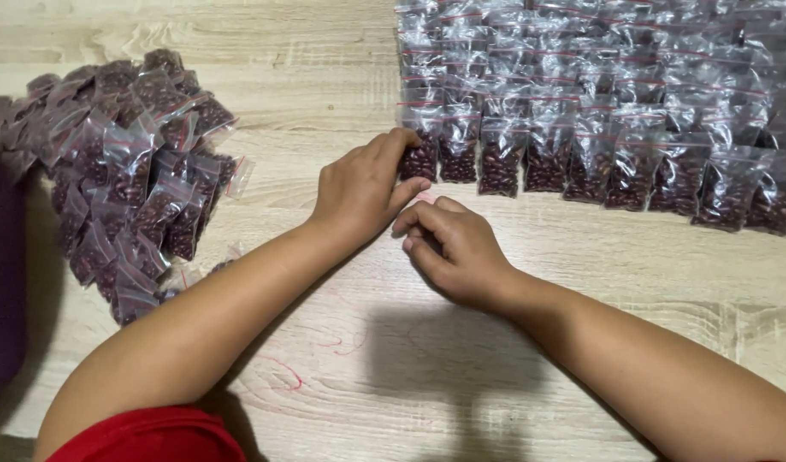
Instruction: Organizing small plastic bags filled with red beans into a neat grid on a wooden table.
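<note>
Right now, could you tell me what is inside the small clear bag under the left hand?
The small clear bag holds dark red beans, visible below the fingers of the left hand. Those fingers cover part of it, so how full it is cannot be seen.

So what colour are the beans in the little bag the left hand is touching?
Dark reddish-brown, seen in the head view: the left hand rests on the small clear bag.
</note>
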